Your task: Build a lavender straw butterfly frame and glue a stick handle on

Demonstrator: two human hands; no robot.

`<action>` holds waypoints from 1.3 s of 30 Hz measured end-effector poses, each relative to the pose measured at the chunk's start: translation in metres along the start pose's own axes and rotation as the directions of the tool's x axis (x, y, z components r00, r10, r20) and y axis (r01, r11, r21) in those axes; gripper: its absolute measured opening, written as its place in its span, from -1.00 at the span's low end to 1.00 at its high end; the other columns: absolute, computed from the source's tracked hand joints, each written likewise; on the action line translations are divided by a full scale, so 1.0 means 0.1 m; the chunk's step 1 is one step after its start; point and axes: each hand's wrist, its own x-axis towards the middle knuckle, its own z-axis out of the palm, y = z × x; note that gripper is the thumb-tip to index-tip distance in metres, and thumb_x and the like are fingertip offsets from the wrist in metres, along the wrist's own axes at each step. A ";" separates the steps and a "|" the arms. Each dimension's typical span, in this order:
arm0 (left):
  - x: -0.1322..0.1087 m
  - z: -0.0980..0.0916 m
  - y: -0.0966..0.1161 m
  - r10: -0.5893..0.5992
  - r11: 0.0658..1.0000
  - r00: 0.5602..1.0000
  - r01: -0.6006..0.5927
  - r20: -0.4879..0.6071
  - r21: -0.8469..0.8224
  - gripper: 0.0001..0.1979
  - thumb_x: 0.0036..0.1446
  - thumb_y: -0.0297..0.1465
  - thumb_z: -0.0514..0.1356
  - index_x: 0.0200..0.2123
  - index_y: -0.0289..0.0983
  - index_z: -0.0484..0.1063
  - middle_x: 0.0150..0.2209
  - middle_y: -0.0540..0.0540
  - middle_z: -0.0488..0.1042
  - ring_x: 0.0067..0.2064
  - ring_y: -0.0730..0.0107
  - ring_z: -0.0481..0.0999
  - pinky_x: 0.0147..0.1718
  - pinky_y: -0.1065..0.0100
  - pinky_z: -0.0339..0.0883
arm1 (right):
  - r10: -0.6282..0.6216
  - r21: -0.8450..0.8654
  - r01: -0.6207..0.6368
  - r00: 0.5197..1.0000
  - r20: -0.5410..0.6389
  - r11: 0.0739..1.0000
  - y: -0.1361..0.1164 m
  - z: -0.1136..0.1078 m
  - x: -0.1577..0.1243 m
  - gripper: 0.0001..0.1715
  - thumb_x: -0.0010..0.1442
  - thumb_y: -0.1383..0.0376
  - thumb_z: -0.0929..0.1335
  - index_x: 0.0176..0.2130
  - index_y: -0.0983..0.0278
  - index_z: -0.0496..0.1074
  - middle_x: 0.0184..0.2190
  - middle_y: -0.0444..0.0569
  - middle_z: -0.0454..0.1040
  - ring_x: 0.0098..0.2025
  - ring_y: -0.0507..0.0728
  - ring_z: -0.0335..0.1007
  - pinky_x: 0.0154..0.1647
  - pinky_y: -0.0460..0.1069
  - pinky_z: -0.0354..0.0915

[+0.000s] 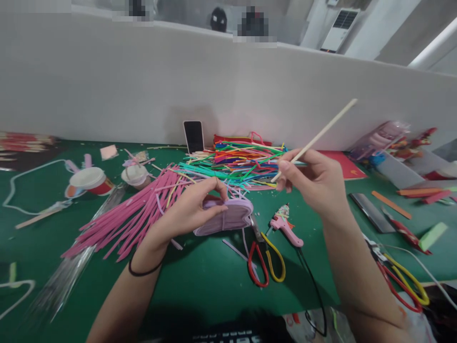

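Thumb and forefinger of your left hand (193,206) pinch one lilac rimmed piece (232,219), which sits just beneath their tips; those of your right hand (316,178) pinch one pale stick (323,131). Nearer you than your fingers lie two pairs of scissors (262,242) and one pink glue gun (288,231).
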 end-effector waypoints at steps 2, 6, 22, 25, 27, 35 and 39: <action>0.03 0.03 0.00 0.007 1.000 1.000 -0.007 -0.004 0.022 -0.91 0.18 -0.44 0.27 -0.24 -0.22 0.42 -0.23 -0.05 0.50 -0.16 0.36 0.53 -0.17 0.34 0.50 | 0.056 0.036 -0.058 0.998 0.036 0.998 0.03 0.07 -0.07 -0.73 0.19 0.13 0.46 -0.16 0.24 0.53 -0.51 -0.16 0.46 -0.55 0.01 0.43 -0.60 -0.10 0.31; 0.06 0.06 0.01 0.028 0.998 0.999 -0.027 -0.033 0.049 -0.93 0.16 -0.43 0.28 -0.28 -0.22 0.44 -0.27 -0.05 0.53 -0.20 0.35 0.57 -0.22 0.36 0.49 | 0.179 0.051 -0.199 0.949 0.260 0.979 0.08 0.34 -0.18 -0.62 0.16 0.12 0.47 -0.06 0.24 0.55 -0.46 -0.15 0.49 -0.60 -0.04 0.31 -0.65 -0.12 0.23; -0.06 0.19 -0.15 0.014 0.995 0.981 -0.033 -0.195 -0.093 -0.82 0.14 -0.34 0.33 -0.33 -0.24 0.37 -0.33 -0.08 0.48 -0.23 0.33 0.55 -0.17 0.26 0.51 | 0.273 0.250 -0.301 0.952 0.141 0.920 0.33 0.60 -0.31 -0.67 0.05 0.07 0.52 -0.35 0.25 0.46 -0.51 -0.18 0.46 -0.67 -0.05 0.26 -0.72 -0.13 0.20; -0.05 0.23 -0.19 0.035 0.986 0.972 -0.072 -0.232 -0.150 -0.79 0.12 -0.36 0.35 -0.34 -0.24 0.35 -0.34 -0.07 0.47 -0.23 0.33 0.54 -0.18 0.26 0.51 | 0.278 0.279 -0.300 0.953 0.117 0.912 0.36 0.61 -0.33 -0.66 0.07 0.05 0.51 -0.34 0.25 0.46 -0.49 -0.17 0.47 -0.67 -0.06 0.26 -0.71 -0.13 0.21; -0.05 0.25 -0.22 0.059 0.980 0.965 -0.105 -0.255 -0.171 -0.80 0.11 -0.40 0.36 -0.33 -0.24 0.35 -0.33 -0.07 0.47 -0.21 0.33 0.55 -0.16 0.25 0.51 | 0.285 0.270 -0.311 0.950 0.131 0.911 0.34 0.59 -0.33 -0.65 0.08 0.05 0.50 -0.35 0.25 0.46 -0.51 -0.18 0.46 -0.67 -0.06 0.28 -0.71 -0.13 0.22; -0.04 0.40 -0.16 0.080 0.954 0.963 -0.149 -0.257 -0.261 -0.84 0.13 -0.44 0.33 -0.31 -0.23 0.36 -0.03 -0.16 0.39 0.08 0.21 0.46 -0.08 0.15 0.53 | 0.044 0.115 -0.002 0.929 -0.367 0.993 -0.03 0.54 -0.47 -0.70 0.20 0.20 0.46 -0.15 0.12 0.30 -0.38 -0.20 0.48 -0.62 -0.04 0.35 -0.63 -0.08 0.33; -0.04 0.48 -0.13 0.075 0.967 0.962 -0.135 -0.264 -0.216 -0.84 0.13 -0.47 0.31 -0.29 -0.21 0.35 -0.03 -0.18 0.38 0.12 0.16 0.43 -0.10 0.18 0.52 | -0.143 -0.232 0.111 0.981 -0.128 0.966 -0.03 0.60 -0.57 -0.78 0.26 0.26 0.41 -0.10 0.14 0.34 -0.30 -0.13 0.56 -0.52 0.02 0.49 -0.51 -0.06 0.40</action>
